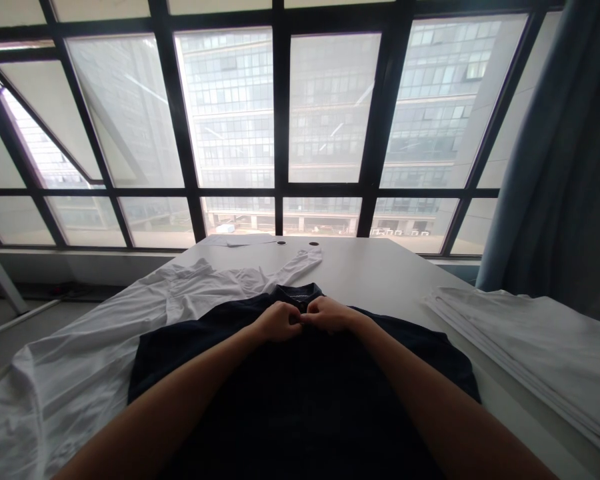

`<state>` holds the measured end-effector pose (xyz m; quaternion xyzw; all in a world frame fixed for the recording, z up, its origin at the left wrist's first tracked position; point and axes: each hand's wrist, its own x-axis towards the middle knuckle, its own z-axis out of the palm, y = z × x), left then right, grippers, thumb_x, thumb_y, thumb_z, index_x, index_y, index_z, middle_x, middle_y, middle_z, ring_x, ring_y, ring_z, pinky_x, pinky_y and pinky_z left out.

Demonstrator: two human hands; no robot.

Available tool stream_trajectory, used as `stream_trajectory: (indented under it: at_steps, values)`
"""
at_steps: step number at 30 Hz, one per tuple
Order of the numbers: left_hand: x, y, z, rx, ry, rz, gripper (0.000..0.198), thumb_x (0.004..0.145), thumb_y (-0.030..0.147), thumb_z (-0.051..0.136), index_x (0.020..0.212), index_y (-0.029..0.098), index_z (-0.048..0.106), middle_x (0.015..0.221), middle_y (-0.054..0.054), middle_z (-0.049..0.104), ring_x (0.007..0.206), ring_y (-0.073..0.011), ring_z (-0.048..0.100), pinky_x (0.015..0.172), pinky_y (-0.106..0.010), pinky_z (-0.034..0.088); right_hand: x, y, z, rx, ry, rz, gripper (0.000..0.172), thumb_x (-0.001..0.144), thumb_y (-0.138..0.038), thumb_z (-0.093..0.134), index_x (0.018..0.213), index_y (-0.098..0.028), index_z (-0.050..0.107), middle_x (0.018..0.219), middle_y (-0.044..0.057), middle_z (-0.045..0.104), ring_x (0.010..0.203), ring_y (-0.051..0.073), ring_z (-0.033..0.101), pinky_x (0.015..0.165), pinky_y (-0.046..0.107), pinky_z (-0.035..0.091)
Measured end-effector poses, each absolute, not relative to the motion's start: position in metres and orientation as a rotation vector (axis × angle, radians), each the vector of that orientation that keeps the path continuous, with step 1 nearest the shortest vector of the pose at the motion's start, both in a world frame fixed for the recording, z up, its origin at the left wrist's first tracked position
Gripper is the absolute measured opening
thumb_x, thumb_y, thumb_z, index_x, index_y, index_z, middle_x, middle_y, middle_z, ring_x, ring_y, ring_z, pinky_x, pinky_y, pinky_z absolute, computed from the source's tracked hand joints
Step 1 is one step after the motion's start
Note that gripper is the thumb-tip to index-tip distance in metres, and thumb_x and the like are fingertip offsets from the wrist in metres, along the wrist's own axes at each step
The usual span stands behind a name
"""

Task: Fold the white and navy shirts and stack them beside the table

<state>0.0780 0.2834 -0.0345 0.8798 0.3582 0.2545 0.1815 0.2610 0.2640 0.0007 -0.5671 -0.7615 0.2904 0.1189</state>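
A dark navy shirt (305, 393) lies flat on the white table (380, 273), its collar pointing away from me. My left hand (279, 321) and my right hand (330, 315) meet just below the collar, both with fingers curled and pinching the shirt's fabric at its front opening. The knuckles of the two hands touch. A white shirt (105, 340) lies spread under and to the left of the dark one, one sleeve reaching toward the table's far edge.
A stack of folded white cloth (525, 340) rests at the right of the table. Large dark-framed windows (280, 133) fill the wall beyond the table. A grey-blue curtain (565, 167) hangs at the right. Two cable holes (298, 243) sit near the far edge.
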Motion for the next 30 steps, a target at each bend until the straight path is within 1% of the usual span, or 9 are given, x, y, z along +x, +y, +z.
stream_trajectory:
  at_steps: [3, 6, 8, 11, 14, 18, 21, 24, 30]
  values:
    - [0.076, 0.284, -0.029, 2.428, 0.99, 0.654, 0.016, 0.07, 0.024, 0.061, 0.074, 0.013, 0.073, 0.061, -0.002, 0.064, 0.057, -0.0136, 0.056, 0.051, -0.021, 0.036, 0.259, 0.263, 0.001, -1.727, -2.204, 0.993, 0.037, 0.085, -0.048, 0.061, 0.065, -0.018, 0.056, 0.051, -0.002, 0.055, 0.042, 0.012, 0.054, 0.044, 0.022, 0.042]
    - [0.073, 0.286, -0.025, 2.392, 0.985, 0.58, 0.016, 0.068, 0.023, 0.063, 0.075, 0.013, 0.073, 0.062, -0.001, 0.065, 0.057, -0.0137, 0.056, 0.05, -0.021, 0.038, 0.256, 0.264, -0.001, -1.758, -2.167, 1.059, 0.039, 0.086, -0.048, 0.06, 0.062, -0.017, 0.054, 0.049, -0.002, 0.055, 0.038, 0.01, 0.053, 0.04, 0.02, 0.042]
    - [0.072, 0.286, -0.024, 2.391, 0.974, 0.538, 0.015, 0.067, 0.022, 0.064, 0.074, 0.015, 0.074, 0.061, -0.001, 0.066, 0.055, -0.0132, 0.056, 0.05, -0.021, 0.038, 0.254, 0.263, -0.001, -1.78, -2.136, 1.105, 0.035, 0.086, -0.04, 0.061, 0.062, -0.017, 0.054, 0.048, -0.002, 0.054, 0.038, 0.01, 0.053, 0.039, 0.02, 0.043]
    - [0.073, 0.286, -0.022, 2.379, 0.985, 0.53, 0.012, 0.066, 0.022, 0.065, 0.069, 0.016, 0.074, 0.058, -0.001, 0.065, 0.053, -0.0124, 0.054, 0.049, -0.021, 0.037, 0.255, 0.262, 0.001, -1.795, -2.069, 1.234, 0.019, 0.083, -0.021, 0.06, 0.065, -0.016, 0.055, 0.048, -0.003, 0.055, 0.039, 0.011, 0.056, 0.039, 0.019, 0.045]
    - [0.076, 0.286, -0.022, 2.288, 1.079, 0.558, 0.008, 0.064, 0.023, 0.068, 0.063, 0.016, 0.072, 0.053, 0.001, 0.061, 0.05, -0.0112, 0.053, 0.046, -0.021, 0.035, 0.259, 0.26, 0.004, -1.743, -1.991, 1.395, 0.011, 0.079, -0.013, 0.057, 0.069, -0.015, 0.057, 0.05, -0.003, 0.057, 0.043, 0.012, 0.06, 0.04, 0.018, 0.046]
    - [0.08, 0.286, -0.021, 1.879, 1.164, 0.475, 0.014, 0.066, 0.029, 0.069, 0.064, 0.015, 0.068, 0.048, 0.004, 0.054, 0.04, -0.0076, 0.045, 0.04, -0.02, 0.03, 0.264, 0.259, 0.006, -1.61, -1.87, 1.523, 0.012, 0.078, -0.009, 0.058, 0.068, -0.015, 0.054, 0.054, -0.002, 0.06, 0.049, 0.014, 0.065, 0.043, 0.017, 0.049]
    - [0.082, 0.286, -0.022, 1.606, 1.095, 0.467, 0.019, 0.068, 0.032, 0.07, 0.063, 0.014, 0.065, 0.05, 0.003, 0.056, 0.037, -0.0064, 0.045, 0.036, -0.019, 0.027, 0.265, 0.259, 0.005, -1.528, -1.778, 1.575, 0.014, 0.076, -0.01, 0.062, 0.068, -0.015, 0.053, 0.057, 0.0, 0.064, 0.055, 0.015, 0.068, 0.047, 0.018, 0.051]
    - [0.082, 0.286, -0.024, 1.524, 1.073, 0.486, 0.021, 0.066, 0.032, 0.074, 0.062, 0.013, 0.064, 0.051, 0.002, 0.057, 0.038, -0.0063, 0.048, 0.036, -0.017, 0.027, 0.266, 0.26, 0.002, -1.498, -1.726, 1.577, 0.014, 0.075, -0.011, 0.065, 0.068, -0.016, 0.054, 0.058, 0.001, 0.066, 0.057, 0.016, 0.069, 0.049, 0.017, 0.052]
    - [0.083, 0.286, -0.026, 1.512, 1.085, 0.517, 0.021, 0.068, 0.029, 0.075, 0.06, 0.013, 0.064, 0.051, 0.003, 0.057, 0.038, -0.006, 0.047, 0.037, -0.018, 0.028, 0.267, 0.262, -0.001, -1.473, -1.693, 1.595, 0.011, 0.075, -0.01, 0.062, 0.067, -0.015, 0.056, 0.059, 0.002, 0.068, 0.058, 0.016, 0.07, 0.05, 0.018, 0.053]
